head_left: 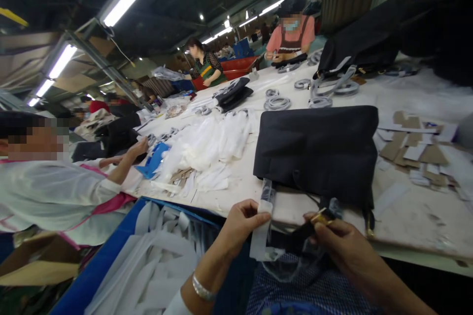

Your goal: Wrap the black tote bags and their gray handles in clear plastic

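Observation:
A black fabric bag (pixel 318 147) lies on the table's near edge in front of me. My left hand (pixel 240 224), closed in a pinch, grips a white strip (pixel 260 238) that hangs below the bag's left corner. Clear plastic film (pixel 283 268) dangles beside the strip. Under the bag's right side, my right hand (pixel 342 238) is closed on a gold metal buckle (pixel 320 217). A black strap (pixel 293 238) runs between the two hands. A second gold fitting (pixel 370 229) hangs from the bag's right corner.
White plastic sheets (pixel 218 142) and a heap of card scraps (pixel 417 147) flank the bag. Grey coiled straps (pixel 278 103) lie behind it. A blue bin (pixel 99 256) of white strips stands at lower left. Co-workers sit at left (pixel 55 192) and across the table (pixel 291 34).

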A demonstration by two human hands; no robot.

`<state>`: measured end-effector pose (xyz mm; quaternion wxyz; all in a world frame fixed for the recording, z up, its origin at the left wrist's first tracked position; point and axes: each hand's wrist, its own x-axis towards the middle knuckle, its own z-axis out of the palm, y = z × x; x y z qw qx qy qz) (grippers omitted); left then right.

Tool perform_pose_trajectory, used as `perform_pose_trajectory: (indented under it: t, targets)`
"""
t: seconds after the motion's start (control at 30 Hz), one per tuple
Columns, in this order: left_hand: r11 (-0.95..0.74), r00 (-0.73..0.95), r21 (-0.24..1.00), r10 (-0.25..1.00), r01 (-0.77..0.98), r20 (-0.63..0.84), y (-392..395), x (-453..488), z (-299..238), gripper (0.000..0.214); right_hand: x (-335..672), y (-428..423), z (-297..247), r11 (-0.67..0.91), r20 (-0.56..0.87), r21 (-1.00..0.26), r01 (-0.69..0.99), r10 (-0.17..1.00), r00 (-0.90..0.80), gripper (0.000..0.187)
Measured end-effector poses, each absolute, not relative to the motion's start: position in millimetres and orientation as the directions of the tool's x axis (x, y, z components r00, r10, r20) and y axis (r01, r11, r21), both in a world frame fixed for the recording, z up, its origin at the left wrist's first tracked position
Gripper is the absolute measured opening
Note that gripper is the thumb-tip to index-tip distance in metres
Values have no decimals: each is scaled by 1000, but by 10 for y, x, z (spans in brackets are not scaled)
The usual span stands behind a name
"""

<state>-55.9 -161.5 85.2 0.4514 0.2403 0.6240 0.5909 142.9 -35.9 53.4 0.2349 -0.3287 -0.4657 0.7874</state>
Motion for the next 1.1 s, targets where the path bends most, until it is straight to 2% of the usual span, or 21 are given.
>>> perform_pose_trajectory:
  t: [0.1,0.2,0.33,0.47,0.6,0.77,0.87,0.93,1.03,1.1]
  targets:
    - [245,-473,947,822,-208,-316,-1705,-510,760,34,1375,-287,612,-522,-322,-819,-237,762,-563,41]
    - [288,-465,943,820,-169,-334,-1721,-452,723,33,1302,-249,682,-510,-289,-813,-281,772,-565,37]
    - [312,-430,936,832,-161,-351,-1697,-405,739,30,1225,-267,725,-461,-224,-846,-268,763,-606,34]
    - [326,-390,931,845,-164,-365,-1693,-389,774,28,1203,-277,700,-405,-209,-891,-205,766,-608,42]
    - [334,-369,928,851,-166,-372,-1688,-362,799,28,1218,-289,613,-425,-271,-903,-58,670,-691,47]
    - [358,-335,927,864,-117,-376,-1678,-309,772,29,1264,-359,559,-310,-238,-948,68,553,-799,45]
    - [359,-316,929,875,-88,-368,-1699,-277,746,27,1300,-361,568,-486,-302,-874,-17,569,-765,52]
    - [382,-304,920,869,-93,-391,-1716,-246,741,28,1312,-343,571,-588,-339,-800,-122,611,-715,46]
    - [416,-300,902,851,-118,-432,-1719,-186,744,31,1300,-335,564,-559,-332,-820,-127,644,-689,32]
    - [403,-299,908,857,-118,-420,-1704,-149,734,32,1283,-355,557,-485,-304,-872,-64,640,-705,33]
